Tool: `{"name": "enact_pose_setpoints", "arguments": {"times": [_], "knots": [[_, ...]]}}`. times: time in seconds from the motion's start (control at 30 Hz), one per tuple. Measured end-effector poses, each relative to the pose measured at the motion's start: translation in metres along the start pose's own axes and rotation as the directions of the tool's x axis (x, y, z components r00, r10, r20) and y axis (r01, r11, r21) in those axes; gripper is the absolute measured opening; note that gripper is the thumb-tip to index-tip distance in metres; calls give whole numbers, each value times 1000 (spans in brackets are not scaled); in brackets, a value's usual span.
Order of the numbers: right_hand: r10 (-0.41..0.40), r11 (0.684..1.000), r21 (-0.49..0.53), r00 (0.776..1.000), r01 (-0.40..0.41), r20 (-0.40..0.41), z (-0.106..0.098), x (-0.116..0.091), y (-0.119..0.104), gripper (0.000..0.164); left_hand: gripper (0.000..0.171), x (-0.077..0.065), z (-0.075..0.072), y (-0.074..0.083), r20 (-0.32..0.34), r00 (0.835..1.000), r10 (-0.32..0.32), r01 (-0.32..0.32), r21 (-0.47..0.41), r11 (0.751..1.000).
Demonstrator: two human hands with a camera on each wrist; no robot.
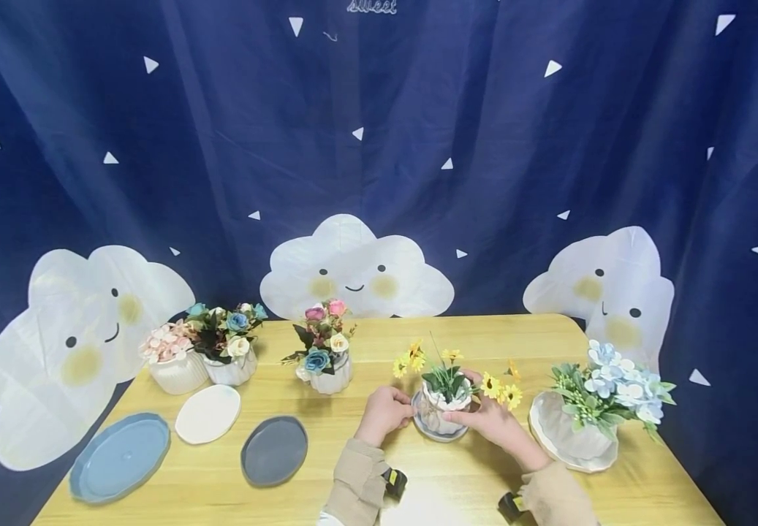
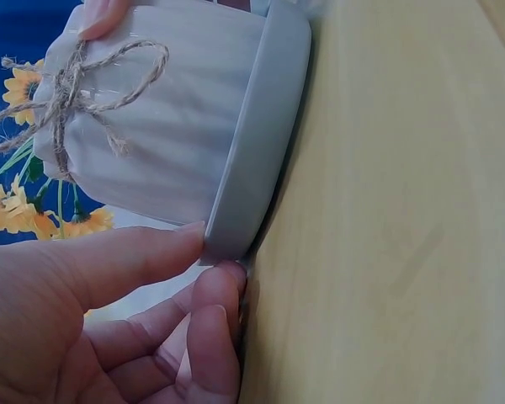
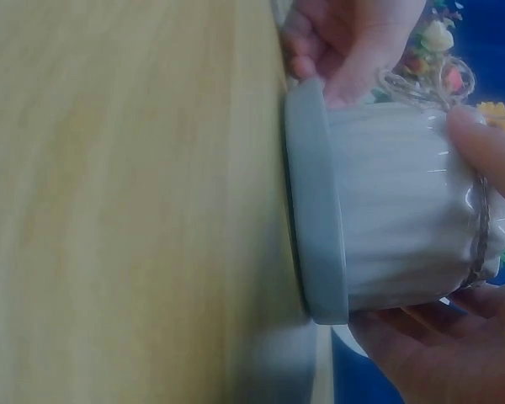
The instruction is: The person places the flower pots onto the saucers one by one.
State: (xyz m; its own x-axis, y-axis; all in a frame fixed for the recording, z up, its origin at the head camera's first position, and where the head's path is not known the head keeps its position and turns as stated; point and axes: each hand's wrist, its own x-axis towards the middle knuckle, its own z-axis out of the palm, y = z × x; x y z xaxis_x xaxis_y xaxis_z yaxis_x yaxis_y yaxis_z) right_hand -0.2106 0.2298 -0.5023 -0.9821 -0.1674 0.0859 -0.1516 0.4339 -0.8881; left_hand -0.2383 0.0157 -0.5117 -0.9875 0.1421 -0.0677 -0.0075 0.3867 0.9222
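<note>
A white ceramic flowerpot point(image 1: 441, 410) with yellow artificial flowers point(image 1: 502, 391) and a twine bow point(image 2: 67, 97) stands upright on a small grey-blue saucer point(image 2: 265, 143). My left hand point(image 1: 387, 410) pinches the saucer's left edge, thumb on the rim and fingers low beside the table. From the other side my right hand point(image 1: 489, 418) grips the pot, its thumb on the front near the twine and its fingers around the far side. In the right wrist view the pot's base sits inside the saucer's rim point(image 3: 316, 202).
To the right, a pot of blue flowers point(image 1: 628, 387) stands on a white dish point(image 1: 543, 424). A mixed-flower pot point(image 1: 331, 376) is at centre back; pink point(image 1: 177, 369) and blue-and-white point(image 1: 230, 365) flowerpots stand back left. Blue point(image 1: 118, 456), white point(image 1: 207, 414) and dark grey point(image 1: 275, 451) plates lie left.
</note>
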Motion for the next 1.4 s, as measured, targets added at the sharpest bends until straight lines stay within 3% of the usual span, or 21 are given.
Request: {"name": "enact_pose_setpoints", "arguments": {"times": [0.47, 0.67, 0.93, 1.0, 1.2, 1.4], "knots": [[-34, 999, -7, 999, 34, 14, 2, -2, -1, 79, 6, -2, -2, 0, 2, 999, 47, -47, -11, 999], [-44, 999, 11, 998, 43, 36, 2, -2, -1, 80, 9, -1, -1, 0, 4, 1000, 20, -20, -13, 1000], [-160, 977, 160, 983, 144, 91, -5, 2, 0, 82, 12, -1, -2, 0, 33, 999, -2, 2, -7, 1000], [-185, 974, 152, 978, 170, 92, -9, 2, -1, 84, 13, 0, -3, 1, 36, 999, -1, 0, 13, 1000], [-194, 979, -38, 977, 198, 88, -28, -3, -6, 89, 24, 1, -13, 9, 39, 999, 0, -1, 37, 999], [-241, 934, -249, 967, 255, 86, -46, -5, -8, 86, 29, -5, -24, 22, 18, 1000, 17, -18, 25, 1000]]}}
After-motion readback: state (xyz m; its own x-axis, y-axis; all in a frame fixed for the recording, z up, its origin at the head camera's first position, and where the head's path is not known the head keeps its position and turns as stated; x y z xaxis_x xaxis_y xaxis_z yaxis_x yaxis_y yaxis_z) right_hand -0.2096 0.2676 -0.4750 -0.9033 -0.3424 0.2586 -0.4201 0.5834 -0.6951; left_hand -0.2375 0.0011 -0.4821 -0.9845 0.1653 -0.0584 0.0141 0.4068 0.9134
